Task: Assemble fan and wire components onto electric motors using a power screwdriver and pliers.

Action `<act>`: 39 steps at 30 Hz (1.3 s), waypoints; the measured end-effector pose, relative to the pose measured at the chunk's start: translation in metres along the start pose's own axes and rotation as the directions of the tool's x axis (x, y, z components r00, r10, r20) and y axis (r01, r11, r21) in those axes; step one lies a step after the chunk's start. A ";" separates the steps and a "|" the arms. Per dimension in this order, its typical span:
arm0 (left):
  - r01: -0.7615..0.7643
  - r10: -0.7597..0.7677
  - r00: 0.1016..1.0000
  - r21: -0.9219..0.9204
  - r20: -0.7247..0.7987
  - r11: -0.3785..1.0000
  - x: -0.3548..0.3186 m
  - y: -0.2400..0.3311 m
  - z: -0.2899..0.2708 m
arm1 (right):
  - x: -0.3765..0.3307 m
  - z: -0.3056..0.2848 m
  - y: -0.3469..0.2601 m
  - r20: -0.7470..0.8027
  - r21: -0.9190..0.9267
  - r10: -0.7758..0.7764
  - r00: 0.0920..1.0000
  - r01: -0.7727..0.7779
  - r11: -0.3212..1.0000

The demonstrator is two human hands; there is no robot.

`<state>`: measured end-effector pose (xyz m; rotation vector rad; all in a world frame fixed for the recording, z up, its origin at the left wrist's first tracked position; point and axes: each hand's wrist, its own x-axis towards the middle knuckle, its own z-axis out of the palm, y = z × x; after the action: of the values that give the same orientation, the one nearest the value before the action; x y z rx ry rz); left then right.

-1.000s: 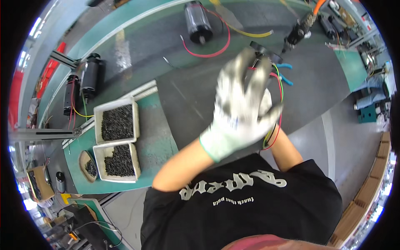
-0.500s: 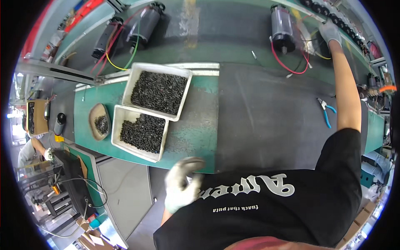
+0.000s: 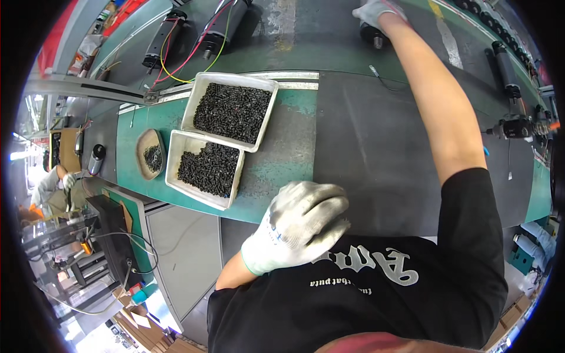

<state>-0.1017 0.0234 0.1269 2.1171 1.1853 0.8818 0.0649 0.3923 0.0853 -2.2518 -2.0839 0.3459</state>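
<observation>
While the right hand [image 3: 372, 10] reaches a motor [image 3: 373, 34] — grip unclear — the left hand [image 3: 299, 226], fingers curled empty, hovers at the mat's edge [image 3: 353, 226].

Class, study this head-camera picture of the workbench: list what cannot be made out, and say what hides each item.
- Right hand: cut off by the top edge; its grip on the dark motor is unclear.
- Left hand: fingers curled, so anything inside is hidden.
- Small oval dish: contents too small to identify.
- Tools at right rim: warped by the fisheye.
</observation>
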 end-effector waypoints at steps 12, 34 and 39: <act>0.469 -0.350 0.877 0.742 -0.329 0.479 0.010 -0.147 -0.088 | -0.206 0.018 0.042 -0.043 0.159 -0.347 0.937 0.349 0.923; 0.430 -0.240 0.899 0.843 -0.367 0.322 0.038 -0.243 -0.080 | -0.172 -0.046 0.396 -0.394 0.893 -0.137 0.909 0.414 0.179; 0.340 -0.220 0.935 0.885 -0.280 0.319 0.032 -0.269 -0.087 | -0.150 -0.066 0.355 -0.192 0.840 -0.341 0.920 0.334 0.428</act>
<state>-0.2935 0.1874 -0.0041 2.4933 2.4672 0.0529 0.4152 0.2200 0.1013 -1.1803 -1.6661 1.0767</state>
